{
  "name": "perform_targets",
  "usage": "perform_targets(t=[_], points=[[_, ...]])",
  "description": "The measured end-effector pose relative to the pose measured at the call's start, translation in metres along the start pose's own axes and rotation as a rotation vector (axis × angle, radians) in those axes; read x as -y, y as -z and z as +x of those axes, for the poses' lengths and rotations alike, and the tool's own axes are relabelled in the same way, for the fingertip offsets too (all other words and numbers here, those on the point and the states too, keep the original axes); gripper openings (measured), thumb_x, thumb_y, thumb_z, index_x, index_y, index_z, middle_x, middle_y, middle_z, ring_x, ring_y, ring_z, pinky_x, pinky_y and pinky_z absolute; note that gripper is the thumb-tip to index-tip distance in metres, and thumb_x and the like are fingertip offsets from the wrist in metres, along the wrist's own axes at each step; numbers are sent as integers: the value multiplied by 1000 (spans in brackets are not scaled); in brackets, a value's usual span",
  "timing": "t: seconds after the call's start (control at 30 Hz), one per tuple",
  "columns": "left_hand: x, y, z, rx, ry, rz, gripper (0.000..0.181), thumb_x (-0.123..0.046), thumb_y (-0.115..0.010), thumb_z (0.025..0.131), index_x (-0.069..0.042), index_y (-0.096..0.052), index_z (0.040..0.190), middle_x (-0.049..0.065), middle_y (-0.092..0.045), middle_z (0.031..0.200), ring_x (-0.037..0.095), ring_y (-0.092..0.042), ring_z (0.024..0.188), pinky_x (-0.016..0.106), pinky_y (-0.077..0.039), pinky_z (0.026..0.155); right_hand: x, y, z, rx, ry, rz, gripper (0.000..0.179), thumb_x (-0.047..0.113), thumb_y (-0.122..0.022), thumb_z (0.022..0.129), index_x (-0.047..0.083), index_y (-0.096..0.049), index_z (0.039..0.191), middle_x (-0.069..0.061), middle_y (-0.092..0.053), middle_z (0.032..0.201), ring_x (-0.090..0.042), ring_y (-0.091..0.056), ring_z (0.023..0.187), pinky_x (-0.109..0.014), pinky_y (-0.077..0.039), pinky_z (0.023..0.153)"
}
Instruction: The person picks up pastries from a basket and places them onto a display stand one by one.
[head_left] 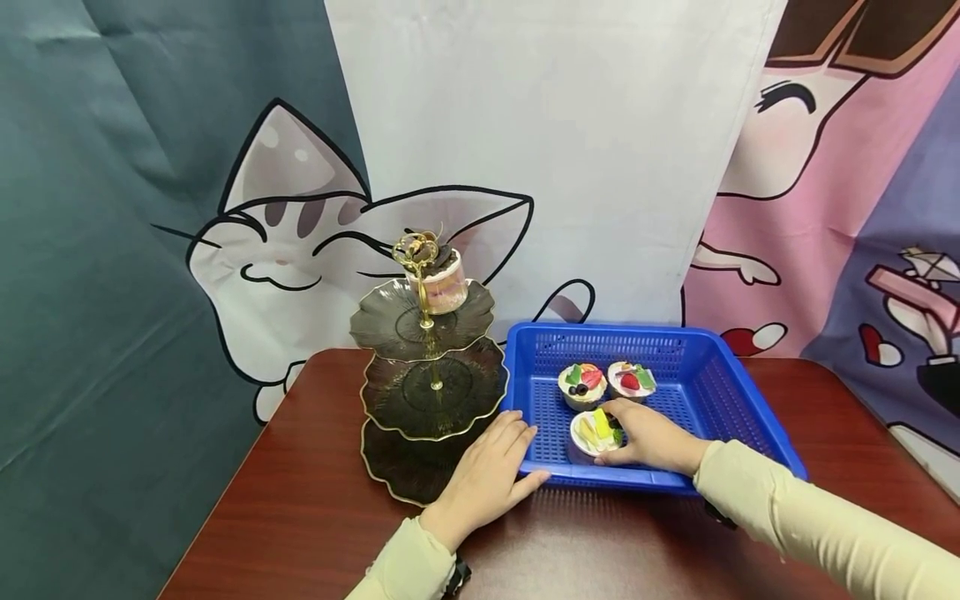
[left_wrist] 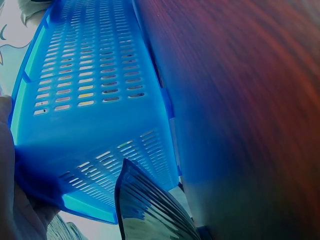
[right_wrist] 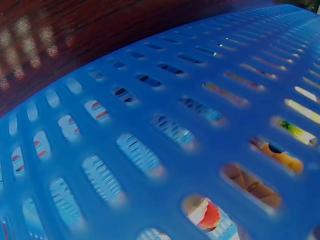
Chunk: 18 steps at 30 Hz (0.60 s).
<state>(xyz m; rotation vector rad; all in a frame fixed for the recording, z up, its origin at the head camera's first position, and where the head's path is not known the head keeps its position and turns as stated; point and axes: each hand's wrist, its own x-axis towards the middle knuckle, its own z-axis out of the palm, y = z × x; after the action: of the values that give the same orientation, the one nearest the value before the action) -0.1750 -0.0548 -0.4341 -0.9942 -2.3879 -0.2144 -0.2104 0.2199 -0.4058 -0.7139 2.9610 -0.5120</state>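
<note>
1. ok, clock directions are from the head view; 12 = away from the person.
2. right hand (head_left: 651,437): in from 4 o'clock, over the near rim, pinching the yellow-topped cake (head_left: 591,433) between thumb and fingers.
3. yellow-topped cake: inside the blue basket (head_left: 645,342), around its 8 o'clock, close to the near wall. can't tell if it's touching the basket floor.
4. left hand (head_left: 491,471): on the basket's 8 o'clock corner, four fingers nearly straight and close together, thumb held apart along the near rim.
5. blueberry cake (head_left: 582,385): in basket, 12 o'clock of the yellow-topped one. strawberry cake (head_left: 632,381): in basket, 1 o'clock of it, just beside the blueberry one.
6. tiered stand (head_left: 401,400): three dark wavy tiers with gold edges, at the basket's 9 o'clock, just beside it; can't tell if they touch.
7. chocolate cake (head_left: 444,293): on the top tier, 1 o'clock of the gold pole (head_left: 424,310).
8. basket and stand both on the red-brown table (head_left: 285,500). cartoon backdrop (head_left: 525,125) at 12 o'clock.
9. right wrist view: slotted basket wall, cake colours showing through.
</note>
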Motion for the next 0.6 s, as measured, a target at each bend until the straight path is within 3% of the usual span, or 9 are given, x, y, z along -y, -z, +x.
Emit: perform_targets(t=[0.6], points=[[-1, 1, -1, 11, 10, -15, 54, -51, -55, 92, -8, -63, 122, 6, -62, 125, 21, -51, 128, 33, -42, 111, 0, 0, -1, -34, -45, 2, 77, 48, -80, 68, -5, -56, 118, -11, -64, 106, -18, -59, 90, -45, -53, 88]])
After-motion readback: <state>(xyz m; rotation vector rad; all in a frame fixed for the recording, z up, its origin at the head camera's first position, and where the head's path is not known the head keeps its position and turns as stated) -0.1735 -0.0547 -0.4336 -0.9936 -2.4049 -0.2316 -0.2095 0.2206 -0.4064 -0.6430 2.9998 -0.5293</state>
